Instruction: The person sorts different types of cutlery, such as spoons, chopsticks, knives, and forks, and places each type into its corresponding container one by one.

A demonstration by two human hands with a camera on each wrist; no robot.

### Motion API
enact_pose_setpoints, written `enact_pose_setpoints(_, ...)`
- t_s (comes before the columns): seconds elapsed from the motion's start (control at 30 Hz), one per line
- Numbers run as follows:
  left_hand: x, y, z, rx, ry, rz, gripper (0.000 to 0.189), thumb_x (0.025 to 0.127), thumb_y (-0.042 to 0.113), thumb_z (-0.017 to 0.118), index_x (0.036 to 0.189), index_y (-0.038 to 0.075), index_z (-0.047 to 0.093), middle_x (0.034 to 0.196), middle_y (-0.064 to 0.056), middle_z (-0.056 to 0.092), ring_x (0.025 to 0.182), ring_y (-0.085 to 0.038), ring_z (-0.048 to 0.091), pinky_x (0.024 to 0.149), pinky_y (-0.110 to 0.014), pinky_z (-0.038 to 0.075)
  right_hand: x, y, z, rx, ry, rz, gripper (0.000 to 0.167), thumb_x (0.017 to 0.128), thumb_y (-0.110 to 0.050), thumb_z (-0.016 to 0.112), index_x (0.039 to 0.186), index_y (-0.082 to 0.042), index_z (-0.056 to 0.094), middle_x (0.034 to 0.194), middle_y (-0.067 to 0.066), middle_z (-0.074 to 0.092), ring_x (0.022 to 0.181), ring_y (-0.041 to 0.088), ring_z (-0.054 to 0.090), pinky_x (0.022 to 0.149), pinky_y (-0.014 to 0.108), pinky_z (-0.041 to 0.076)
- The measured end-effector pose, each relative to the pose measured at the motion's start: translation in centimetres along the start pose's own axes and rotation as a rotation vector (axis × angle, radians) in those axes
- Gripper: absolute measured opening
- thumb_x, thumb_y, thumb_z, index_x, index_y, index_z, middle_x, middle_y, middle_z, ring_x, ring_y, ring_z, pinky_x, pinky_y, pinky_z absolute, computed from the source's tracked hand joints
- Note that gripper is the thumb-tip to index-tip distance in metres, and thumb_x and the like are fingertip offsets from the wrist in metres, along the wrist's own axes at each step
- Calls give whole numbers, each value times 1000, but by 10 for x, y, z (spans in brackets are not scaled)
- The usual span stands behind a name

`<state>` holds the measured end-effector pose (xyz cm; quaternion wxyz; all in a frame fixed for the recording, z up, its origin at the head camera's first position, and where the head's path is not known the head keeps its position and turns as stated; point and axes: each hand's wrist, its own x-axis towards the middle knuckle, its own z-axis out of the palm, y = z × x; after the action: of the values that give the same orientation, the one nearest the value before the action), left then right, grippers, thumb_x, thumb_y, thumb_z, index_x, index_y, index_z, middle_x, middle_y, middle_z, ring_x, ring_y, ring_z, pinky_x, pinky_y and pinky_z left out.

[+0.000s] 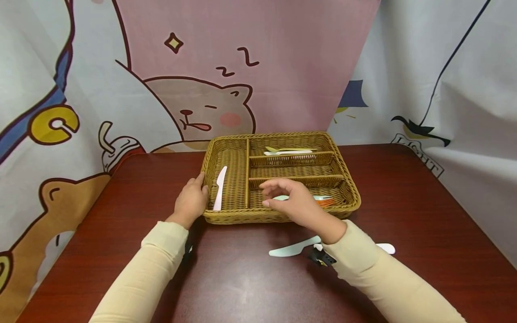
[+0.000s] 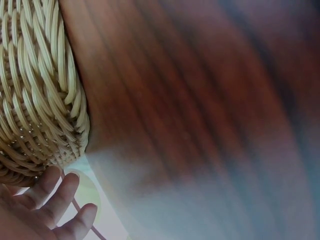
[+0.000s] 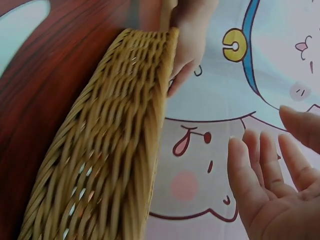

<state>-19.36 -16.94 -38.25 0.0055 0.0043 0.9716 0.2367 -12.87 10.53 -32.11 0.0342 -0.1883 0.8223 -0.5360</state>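
A woven wicker basket (image 1: 226, 217) with dividers stands on the table. At its left side my left hand (image 1: 191, 199) grips the rim, thumb over the edge and fingers along the outer wall; in the left wrist view these fingers (image 2: 63, 192) are spread against the weave. My right hand (image 1: 296, 204) hovers over the front right compartment, fingers loosely bent and holding nothing. Beneath it, partly hidden, lie a mint-green utensil (image 1: 322, 197) and orange cutlery (image 1: 325, 202). A pale pink knife (image 1: 220, 188) lies lengthwise in the long left compartment.
In the back right compartment are a yellow-green utensil (image 1: 291, 149) and a white one (image 1: 288, 153). A mint-green knife (image 1: 292, 248) lies on the dark red table (image 1: 238, 287) before the basket. A white utensil end (image 1: 387, 248) shows beyond my right sleeve. Printed cloth (image 1: 295, 67) hangs behind.
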Motion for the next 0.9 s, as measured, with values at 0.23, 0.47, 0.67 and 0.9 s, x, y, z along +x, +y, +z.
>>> enact_pose_setpoints(0.23,0,1,0,0,7,7,53,103,21,38,153,6,28,137,-23,46,124,-40,48,99,-54,41,-14,13,-10,-48,-35,-33,30,85,-3,71,115,2,66,104,14,67,97,26,65,78,35,53)
enact_pose_setpoints(0.47,0,1,-1,-5,3,11,53,103,21,38,153,6,28,137,-23,46,123,-41,48,98,-55,42,-29,18,-20,-131,-85,-54,30,85,0,71,115,1,66,105,15,66,97,26,64,80,36,54)
enact_pose_setpoints(0.67,0,1,-2,-8,0,10,53,103,21,38,153,6,28,137,-23,46,123,-41,48,98,-55,41,-42,23,-28,-225,-100,-75,29,85,-5,73,113,-3,67,104,10,67,96,24,64,82,44,52)
enact_pose_setpoints(0.9,0,1,-2,-7,-9,-6,53,103,22,39,153,8,27,138,-22,45,124,-40,47,98,-56,41,-56,31,-38,-259,-160,-61,29,85,-6,72,113,-2,67,109,11,67,98,23,63,77,33,54)
